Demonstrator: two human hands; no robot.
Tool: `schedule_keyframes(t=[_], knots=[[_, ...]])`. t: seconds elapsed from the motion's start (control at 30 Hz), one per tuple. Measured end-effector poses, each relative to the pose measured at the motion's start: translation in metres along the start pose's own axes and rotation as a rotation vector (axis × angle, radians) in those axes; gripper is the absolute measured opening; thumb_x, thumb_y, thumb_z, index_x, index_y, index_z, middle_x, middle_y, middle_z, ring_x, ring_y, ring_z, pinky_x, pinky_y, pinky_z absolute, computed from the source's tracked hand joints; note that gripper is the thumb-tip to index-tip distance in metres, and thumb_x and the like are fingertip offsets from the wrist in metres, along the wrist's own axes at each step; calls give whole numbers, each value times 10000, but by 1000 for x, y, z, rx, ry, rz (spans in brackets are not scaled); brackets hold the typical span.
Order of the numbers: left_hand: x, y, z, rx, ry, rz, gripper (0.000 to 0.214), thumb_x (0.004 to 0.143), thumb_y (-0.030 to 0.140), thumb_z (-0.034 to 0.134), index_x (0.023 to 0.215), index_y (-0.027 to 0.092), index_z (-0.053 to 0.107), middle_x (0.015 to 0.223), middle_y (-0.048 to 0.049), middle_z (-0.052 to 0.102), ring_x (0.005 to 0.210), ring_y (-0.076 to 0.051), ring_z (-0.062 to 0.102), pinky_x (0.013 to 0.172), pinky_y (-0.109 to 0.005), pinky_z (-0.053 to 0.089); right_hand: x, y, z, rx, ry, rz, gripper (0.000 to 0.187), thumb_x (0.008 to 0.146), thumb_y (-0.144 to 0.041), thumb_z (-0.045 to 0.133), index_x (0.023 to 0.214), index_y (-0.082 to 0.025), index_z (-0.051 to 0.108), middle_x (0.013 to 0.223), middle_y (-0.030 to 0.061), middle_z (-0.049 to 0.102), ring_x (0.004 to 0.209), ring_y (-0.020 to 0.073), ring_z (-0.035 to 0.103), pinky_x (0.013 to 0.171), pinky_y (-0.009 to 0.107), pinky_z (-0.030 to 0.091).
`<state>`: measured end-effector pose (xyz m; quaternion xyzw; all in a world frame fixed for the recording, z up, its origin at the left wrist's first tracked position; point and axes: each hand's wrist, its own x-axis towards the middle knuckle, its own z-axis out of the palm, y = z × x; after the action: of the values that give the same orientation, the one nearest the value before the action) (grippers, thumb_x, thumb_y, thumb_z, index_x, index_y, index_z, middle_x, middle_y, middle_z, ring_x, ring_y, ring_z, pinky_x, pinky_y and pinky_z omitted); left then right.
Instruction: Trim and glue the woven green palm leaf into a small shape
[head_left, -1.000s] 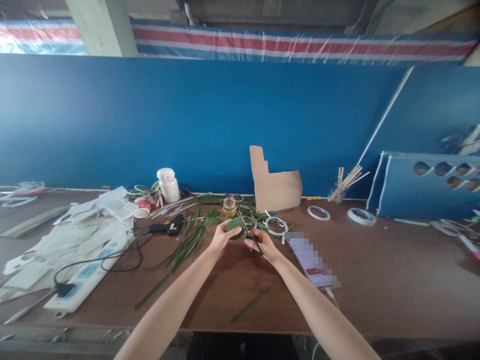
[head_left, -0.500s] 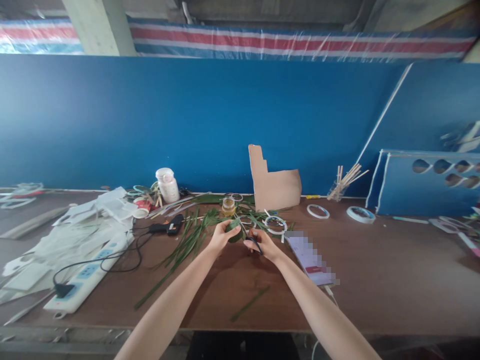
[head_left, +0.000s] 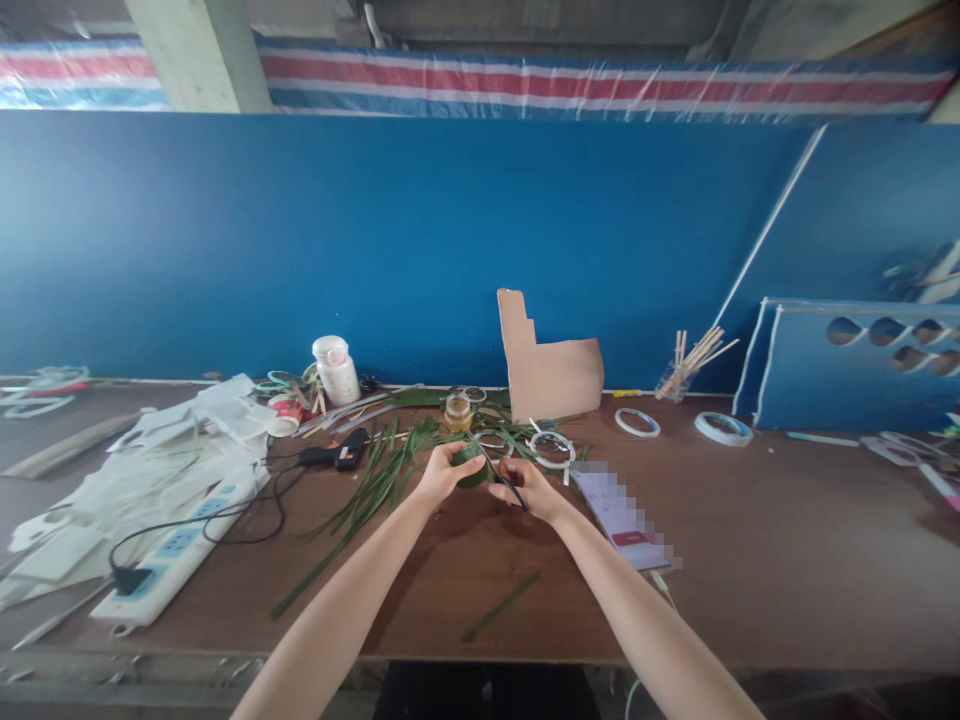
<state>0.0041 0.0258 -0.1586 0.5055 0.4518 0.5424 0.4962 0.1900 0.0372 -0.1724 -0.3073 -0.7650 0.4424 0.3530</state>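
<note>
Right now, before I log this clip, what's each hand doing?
Left hand: closed, holding a curled green leaf.
Right hand: closed, holding black-handled scissors.

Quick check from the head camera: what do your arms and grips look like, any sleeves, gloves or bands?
Both are uncovered: the left forearm and right forearm show no sleeves, the left grip and right grip no gloves. No watch, band or cable shows.

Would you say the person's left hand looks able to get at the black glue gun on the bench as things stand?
Probably yes. The left hand holds a rolled green leaf, so it would have to release that first, but the glue gun lies nearby with only flat leaf blades between.
</note>
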Motion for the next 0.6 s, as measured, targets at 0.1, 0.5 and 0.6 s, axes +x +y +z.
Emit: schedule_keyframes(t=[0.1,0.5,0.6], knots=[[0,-2,-1,15,10,0,326,544,373,797,730,127,691,657,-15,657,604,-142,586,570,-229,455,0,1,-1,-12,-18,1,374,717,-367,621,603,-194,310,581,-60,299,545,73,276,504,216,234],[1,-5,-2,-21,18,-17,285,522,343,811,668,138,678,606,-9,635,584,-141,575,548,-230,454,0,-2,-4,-19,-25,-7,405,697,-372,645,601,-191,296,606,-59,273,564,71,249,514,218,223],[1,-3,-1,-38,31,-31,277,507,329,818,653,143,673,595,-6,635,578,-140,574,539,-225,446,1,-1,-2,-3,-11,3,403,703,-378,638,594,-193,297,588,-62,280,552,70,256,509,219,224]])
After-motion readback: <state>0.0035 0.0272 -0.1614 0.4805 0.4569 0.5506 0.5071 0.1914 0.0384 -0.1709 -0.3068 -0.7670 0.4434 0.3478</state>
